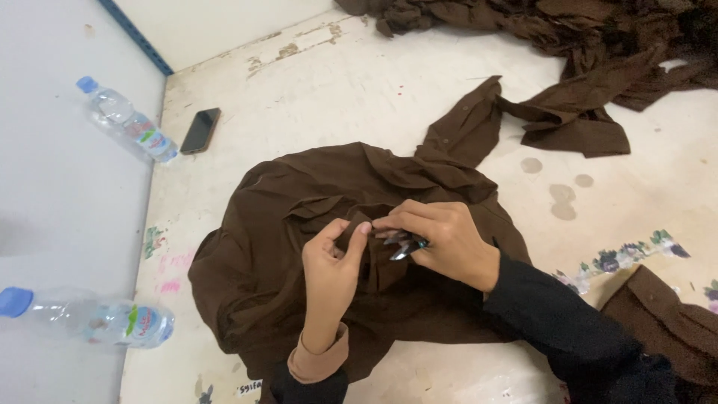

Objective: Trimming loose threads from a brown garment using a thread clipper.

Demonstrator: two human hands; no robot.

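My left hand (pixel 331 269) pinches a fold of the brown shirt (pixel 299 262) spread on the table (pixel 359 97) before me; my right hand (pixel 441 239) grips small metal snips (pixel 404 247) at that spot. More brown garments (pixel 583 60) lie heaped beyond, seemingly unhandled

Dark brown garment (pixel 299 247) of thin cloth, crumpled in a rounded heap on the pale worn table, 1 sleeve stretched up to the right, small fold pinched at its middle, small metal thread snips (pixel 404 245) just beside this fold, blades partly hidden
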